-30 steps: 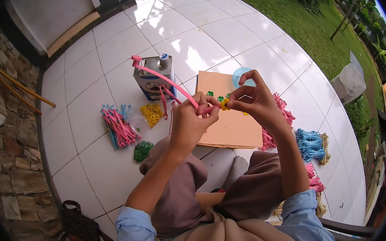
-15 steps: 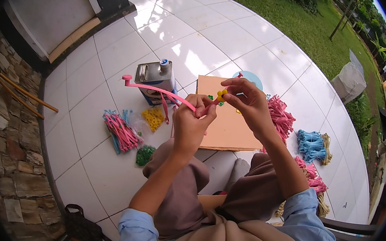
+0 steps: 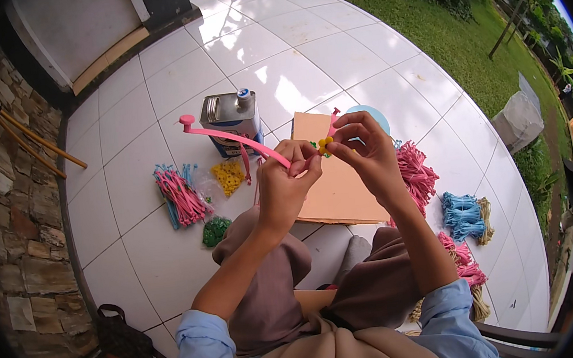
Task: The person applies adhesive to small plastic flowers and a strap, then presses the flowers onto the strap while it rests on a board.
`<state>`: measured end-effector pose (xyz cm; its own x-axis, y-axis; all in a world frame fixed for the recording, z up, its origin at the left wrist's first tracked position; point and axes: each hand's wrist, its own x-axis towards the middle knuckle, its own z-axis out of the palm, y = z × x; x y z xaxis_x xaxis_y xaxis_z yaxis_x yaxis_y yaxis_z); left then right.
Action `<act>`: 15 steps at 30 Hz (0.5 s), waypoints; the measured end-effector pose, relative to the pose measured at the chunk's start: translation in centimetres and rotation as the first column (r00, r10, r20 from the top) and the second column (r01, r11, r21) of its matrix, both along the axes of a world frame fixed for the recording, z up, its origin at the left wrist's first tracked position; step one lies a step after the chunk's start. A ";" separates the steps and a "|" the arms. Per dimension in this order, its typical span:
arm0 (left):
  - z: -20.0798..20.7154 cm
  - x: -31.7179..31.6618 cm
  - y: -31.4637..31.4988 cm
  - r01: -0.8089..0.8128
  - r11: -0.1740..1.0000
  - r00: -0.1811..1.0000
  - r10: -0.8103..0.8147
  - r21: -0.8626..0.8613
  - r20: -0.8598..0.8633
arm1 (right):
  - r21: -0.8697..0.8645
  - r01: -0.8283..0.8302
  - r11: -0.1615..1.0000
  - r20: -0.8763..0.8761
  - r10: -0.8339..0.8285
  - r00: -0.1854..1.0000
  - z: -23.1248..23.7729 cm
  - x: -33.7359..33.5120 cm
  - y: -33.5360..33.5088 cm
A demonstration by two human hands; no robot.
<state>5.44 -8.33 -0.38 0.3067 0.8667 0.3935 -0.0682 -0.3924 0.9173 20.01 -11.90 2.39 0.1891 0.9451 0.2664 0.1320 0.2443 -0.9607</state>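
Above a flat tan cardboard sheet [image 3: 340, 201], a person's left hand [image 3: 283, 190] pinches a smooth, curving pink strap [image 3: 241, 140] with a knobbed end, while the right hand [image 3: 376, 160] grips a small yellow petalled piece [image 3: 325, 145] at the strap. Glossy white floor tiles [image 3: 139, 224] run to a rough stone wall [image 3: 33, 265] and grass [image 3: 402, 23]. A metal can [image 3: 232, 118] and blue bundles [image 3: 461, 214] stand around; the hands partly hide the sheet.

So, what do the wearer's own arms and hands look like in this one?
Light-blue sleeves end around the elbows, leaving both forearms bare. The left hand and right hand are bare too: no gloves, and no watch shows on either wrist.
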 end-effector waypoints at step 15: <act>-0.9 -0.1 0.5 0.172 0.966 0.964 -0.124 -0.194 0.235 | -0.056 0.068 0.996 0.007 -0.068 0.998 0.2 0.0 0.0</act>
<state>5.30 -7.79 -1.29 0.3647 0.8885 0.2784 -0.3194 -0.1615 0.9338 19.97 -11.86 2.58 0.2519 0.9437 0.2143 0.1511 0.1804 -0.9719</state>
